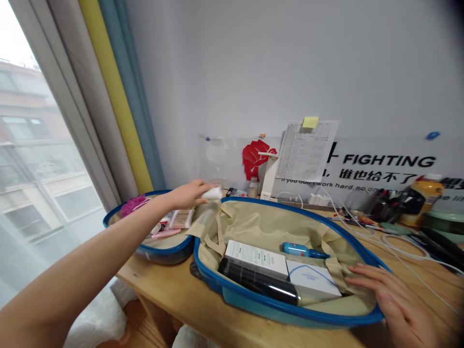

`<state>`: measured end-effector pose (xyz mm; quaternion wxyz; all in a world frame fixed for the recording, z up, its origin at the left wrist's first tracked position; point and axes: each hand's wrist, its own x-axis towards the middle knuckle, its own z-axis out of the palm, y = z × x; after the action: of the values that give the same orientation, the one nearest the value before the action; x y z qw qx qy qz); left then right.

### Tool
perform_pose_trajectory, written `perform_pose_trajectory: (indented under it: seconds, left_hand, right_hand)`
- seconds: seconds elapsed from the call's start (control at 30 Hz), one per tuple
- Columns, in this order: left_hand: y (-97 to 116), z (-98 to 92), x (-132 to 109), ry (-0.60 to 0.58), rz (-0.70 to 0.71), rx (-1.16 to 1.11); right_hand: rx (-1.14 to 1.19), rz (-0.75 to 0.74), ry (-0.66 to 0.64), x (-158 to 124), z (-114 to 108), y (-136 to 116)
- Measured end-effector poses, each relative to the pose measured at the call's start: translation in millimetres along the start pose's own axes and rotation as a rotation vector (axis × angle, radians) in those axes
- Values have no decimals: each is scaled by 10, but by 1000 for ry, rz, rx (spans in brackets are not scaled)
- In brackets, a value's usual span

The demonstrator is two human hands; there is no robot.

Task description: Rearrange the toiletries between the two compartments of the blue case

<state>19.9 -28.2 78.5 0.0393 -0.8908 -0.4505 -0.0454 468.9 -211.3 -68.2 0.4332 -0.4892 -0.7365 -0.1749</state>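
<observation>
Left hand (186,195) reaches out above the far end of an open blue-rimmed hard-shell suitcase (232,295), its fingers closed around the white top of a clear bottle (206,217). The bottle hangs near the join between the two shells, though its see-through body is hard to make out against the beige lining (268,232), so it may be another kind of clear container. Right hand (395,304) lies open and holds nothing, its fingers (362,274) spread over the near edge of the right shell. Four items lie in that shell: a white carton (255,258), a black bottle (259,282), a white-and-blue carton (311,280) and, a little apart, a blue tube (302,250). The left shell holds a pink fluffy item (132,205), a box of cotton swabs (181,218) and a pink tube (165,234). The suitcase sits on a wooden desk (174,285), with tangled white cables (384,237) to the right and a red fist cutout (255,157) on the wall behind.
</observation>
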Motion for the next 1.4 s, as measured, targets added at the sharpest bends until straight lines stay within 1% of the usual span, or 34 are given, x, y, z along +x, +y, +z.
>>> perform_pose_trajectory:
  seconds: [0.07, 0.17, 0.23, 0.33, 0.4, 0.47, 0.53, 0.63, 0.87, 1.0, 1.07, 1.27, 1.33, 1.4]
  left_hand:
    - [306, 35, 187, -23, 77, -76]
    - [669, 203, 452, -96, 115, -179]
    - [831, 359, 604, -166, 134, -187]
    - [966, 607, 768, -291, 164, -155]
    - [1007, 758, 826, -380, 162, -156]
    - [1029, 883, 852, -444, 145, -171]
    - [1046, 975, 857, -479, 133, -189]
    - [1066, 1055, 857, -506, 125, -195]
    - [1073, 1128, 883, -530, 121, -216]
    - [1072, 1167, 890, -540, 121, -231]
    - [1073, 1178, 888, -546, 121, -237]
    - [1076, 1150, 871, -547, 127, -247]
    - [1079, 1138, 867, -544, 128, -247]
    - [1084, 1135, 863, -542, 126, -247]
  right_hand:
    - [-1, 13, -27, -28, -2, 20]
    - [2, 12, -23, -58, -13, 28]
    - [-1, 10, -16, -67, -21, 24]
    - [-16, 22, -27, -87, -25, 40]
    - [-22, 31, -66, -110, -23, 72]
    - [-28, 27, -88, -132, -19, 108]
    - [-37, 20, -80, -145, -13, 132]
    - [-44, 14, -75, -146, -5, 131]
    - [-24, 57, -73, -108, -1, 79]
    - [-31, 26, -29, -76, -15, 44]
    - [-35, 15, -34, -75, -18, 40]
    - [-42, -10, -37, -99, -12, 86]
    - [-45, -23, -44, -90, -18, 72]
    - [-41, -26, -21, -69, -23, 36]
